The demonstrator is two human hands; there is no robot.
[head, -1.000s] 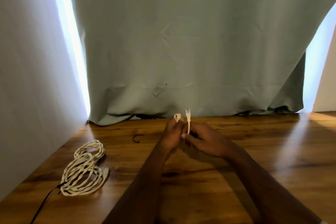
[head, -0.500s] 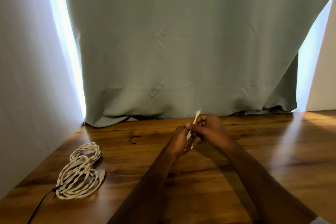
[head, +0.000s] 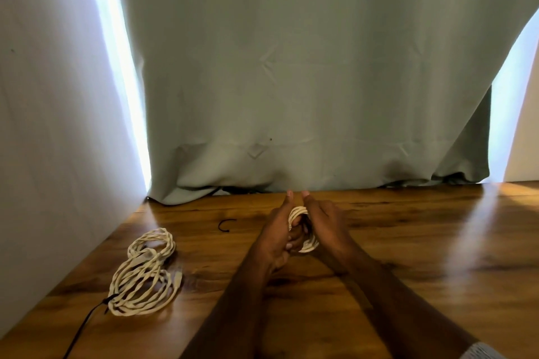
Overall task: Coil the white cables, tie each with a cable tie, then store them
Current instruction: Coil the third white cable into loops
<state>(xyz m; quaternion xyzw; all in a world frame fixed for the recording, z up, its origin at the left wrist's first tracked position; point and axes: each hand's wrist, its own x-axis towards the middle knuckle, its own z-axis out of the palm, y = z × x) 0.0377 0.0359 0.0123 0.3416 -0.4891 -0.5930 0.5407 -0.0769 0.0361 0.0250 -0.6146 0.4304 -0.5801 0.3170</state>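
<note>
Bare forearms; light grey knit sleeve (head: 478, 351) edge at right arm.

Both your forearms reach forward and meet in the middle. Your left hand (head: 278, 230) and your right hand (head: 323, 223) are pressed close together, palms facing each other, thumbs pointing up side by side. The fingers of both hands are curled around a small white cable coil (head: 303, 230) between them.
</note>
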